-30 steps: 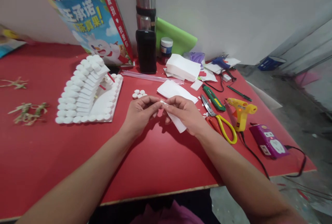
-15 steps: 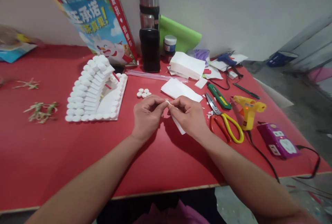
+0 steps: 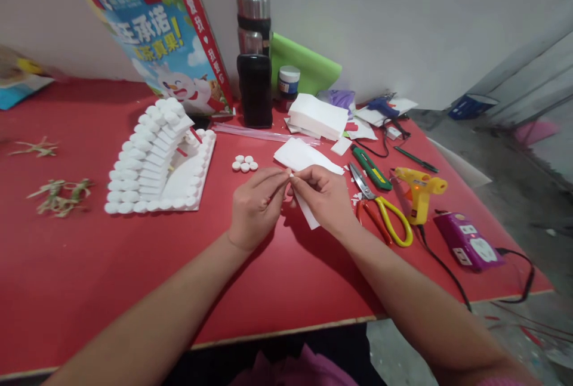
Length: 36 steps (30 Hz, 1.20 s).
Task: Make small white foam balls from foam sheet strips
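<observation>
My left hand (image 3: 256, 206) pinches the top end of a narrow white strip (image 3: 310, 214), which looks like paper or thin foam. Thumb and fingers of my right hand (image 3: 327, 200) close on the same end, and the two sets of fingertips meet there. The strip's loose tail hangs below my right fingers; its pinched end is mostly hidden. Several small white discs (image 3: 245, 164) sit in a cluster just beyond my left hand. Behind my right hand lies a folded white sheet (image 3: 308, 154). A white model with steps and rounded edging (image 3: 150, 165) stands to the left.
Right of my hands lie scissors (image 3: 387, 216), a green utility knife (image 3: 371, 167), a yellow glue gun (image 3: 419, 192) and a purple power box (image 3: 468, 243) with cords. A thermos (image 3: 253, 7), a black phone-like object (image 3: 254, 90) and a printed bag (image 3: 165, 46) stand behind.
The view has shifted slightly. My left fingers have straightened and moved over the strip's end, while my right hand keeps its pinch. The discs show more fully now.
</observation>
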Available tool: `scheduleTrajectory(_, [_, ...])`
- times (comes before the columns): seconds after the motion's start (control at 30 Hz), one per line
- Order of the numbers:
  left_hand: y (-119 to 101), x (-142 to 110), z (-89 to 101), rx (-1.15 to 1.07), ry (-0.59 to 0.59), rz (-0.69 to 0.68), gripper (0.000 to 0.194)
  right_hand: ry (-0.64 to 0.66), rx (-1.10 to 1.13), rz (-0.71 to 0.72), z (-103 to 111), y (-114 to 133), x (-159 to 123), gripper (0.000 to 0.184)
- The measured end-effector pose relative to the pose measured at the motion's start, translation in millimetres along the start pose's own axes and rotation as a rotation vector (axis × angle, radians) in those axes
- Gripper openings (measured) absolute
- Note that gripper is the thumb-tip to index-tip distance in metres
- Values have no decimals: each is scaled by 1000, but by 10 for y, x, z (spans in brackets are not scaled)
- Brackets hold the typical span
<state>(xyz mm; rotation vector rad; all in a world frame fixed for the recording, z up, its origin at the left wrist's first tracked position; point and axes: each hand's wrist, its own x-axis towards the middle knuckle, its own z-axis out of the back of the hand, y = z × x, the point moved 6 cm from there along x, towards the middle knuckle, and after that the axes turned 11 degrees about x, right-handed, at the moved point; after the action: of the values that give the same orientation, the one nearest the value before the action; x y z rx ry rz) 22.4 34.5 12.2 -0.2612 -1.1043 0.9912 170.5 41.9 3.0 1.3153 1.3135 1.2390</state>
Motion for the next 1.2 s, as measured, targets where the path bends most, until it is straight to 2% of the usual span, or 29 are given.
scheduleTrajectory(0.07, [-27,3,-7,-9,6,-11,22,-13,-5,6,32,-4,18,20])
scheduleTrajectory(0.13, [-22,23,-6,-69,21,38,18,5,-35,36,58,16,41,19])
scheduleTrajectory(0.2, [44,49,-15,-197,63,169,13,68,-95,51,66,37,61,16])
scheduleTrajectory(0.3, [214,45,-93,-464,193,458,13,190,-145,36,62,51,74,11])
scheduleTrajectory(0.37, [279,36,-140,-592,260,555,15,240,-135,63,59,74,73,10])
scheduleTrajectory(0.43, [306,48,-146,-608,270,552,15,259,-131,107,55,93,71,10])
scheduleTrajectory(0.5, [292,72,-122,-550,241,483,12,247,-141,122,54,81,78,11])
scheduleTrajectory(0.63, [199,86,-73,-460,178,387,10,146,-195,98,84,35,109,13])
scheduleTrajectory(0.77, [153,61,-51,-475,137,426,10,84,-270,116,103,60,95,19])
scheduleTrajectory(0.93, [172,23,-91,-521,190,478,13,144,-373,284,25,183,-6,11])
scheduleTrajectory(1.0, [188,20,-95,-509,198,469,11,163,-377,307,-2,210,-33,10])
scheduleTrajectory(1.07, [210,31,-87,-479,191,451,11,184,-321,247,-8,196,-23,10])
scheduleTrajectory(1.1, [226,41,-80,-465,186,446,11,198,-247,170,-2,165,-3,10])
scheduleTrajectory(1.2, [278,83,-58,-443,193,437,9,204,149,-210,39,-19,70,22])
